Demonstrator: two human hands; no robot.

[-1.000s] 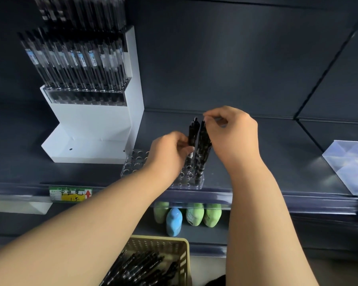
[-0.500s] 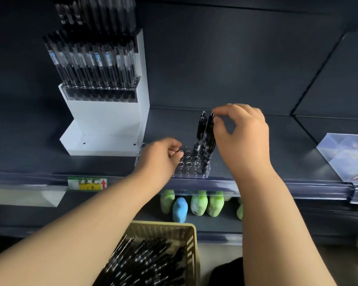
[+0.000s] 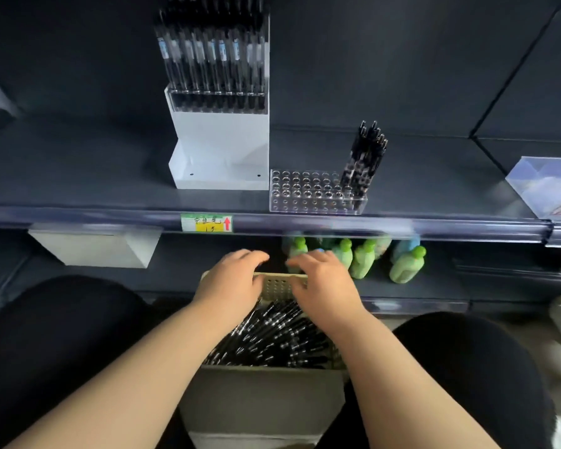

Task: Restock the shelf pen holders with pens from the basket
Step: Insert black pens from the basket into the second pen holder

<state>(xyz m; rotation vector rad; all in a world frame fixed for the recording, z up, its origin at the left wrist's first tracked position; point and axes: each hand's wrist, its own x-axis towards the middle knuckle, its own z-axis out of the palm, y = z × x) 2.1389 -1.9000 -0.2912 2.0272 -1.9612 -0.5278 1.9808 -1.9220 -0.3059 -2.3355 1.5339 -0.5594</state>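
Note:
A clear perforated pen holder [image 3: 308, 196] stands on the shelf, with several black pens [image 3: 365, 160] upright in its right-hand holes. Below, a beige basket [image 3: 280, 286] holds a heap of black pens [image 3: 272, 338]. My left hand [image 3: 232, 285] and my right hand [image 3: 323, 281] hover side by side over the basket's far end, fingers loosely bent, neither holding a pen. Both hands are slightly blurred.
A white display stand [image 3: 221, 147] full of clear-barrelled pens stands left of the holder. A price label [image 3: 206, 222] marks the shelf edge. Green and blue bottles [image 3: 363, 257] line the lower shelf behind the basket. A clear box [image 3: 546, 186] lies at the right.
Both hands have left the pens in the clear holder and dropped down to the basket. The view has tilted downward.

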